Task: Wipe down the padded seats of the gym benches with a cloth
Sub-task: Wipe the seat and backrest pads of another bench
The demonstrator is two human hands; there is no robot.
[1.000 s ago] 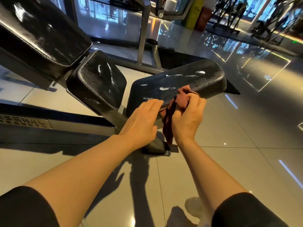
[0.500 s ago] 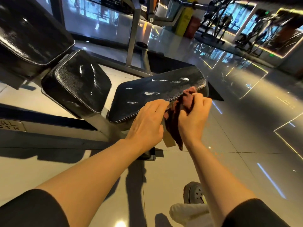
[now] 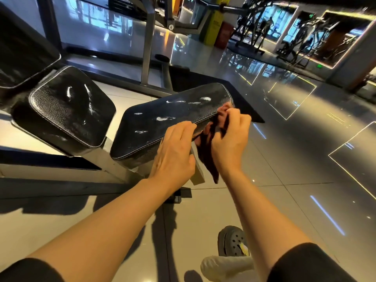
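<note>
Step in hand: wiping the near long edge and side wall of the seat pad (image 3: 175,115), judged from where the cloth sits.
Cloth: a dark red cloth (image 3: 209,147), bunched against the near long edge of the seat pad toward its far right corner; the loose tail hangs down beside the pad, off the top surface.
Right hand: the right hand (image 3: 231,139) grips the cloth, fingers curled round the upper bunch at the pad's edge.
Left hand: the left hand (image 3: 173,151) lies with fingers fairly straight, fingertips touching the near edge of the seat pad just beside the cloth; whether it also pinches a fold of cloth cannot be told.
Seat pad surface: pale streaks and smears show across the top, from the middle toward the far right corner, so the top probably needs further passes.
Neighbouring pad: the second pad (image 3: 65,106) to the left shows similar streaks; no cloth on it.
Technique: fold the cloth flat into the palm before the next stroke, so the hanging tail does not drag on the frame (image 3: 114,165) or the floor (image 3: 284,159).
Stroke: run lengthwise, one end of the pad to the other, overlapping passes, including the stitched seam.
Support: keep the left hand steadying the pad's near edge, clear of the stroke path.
Risk: a bunched cloth likely smears rather than lifts the residue.
</note>
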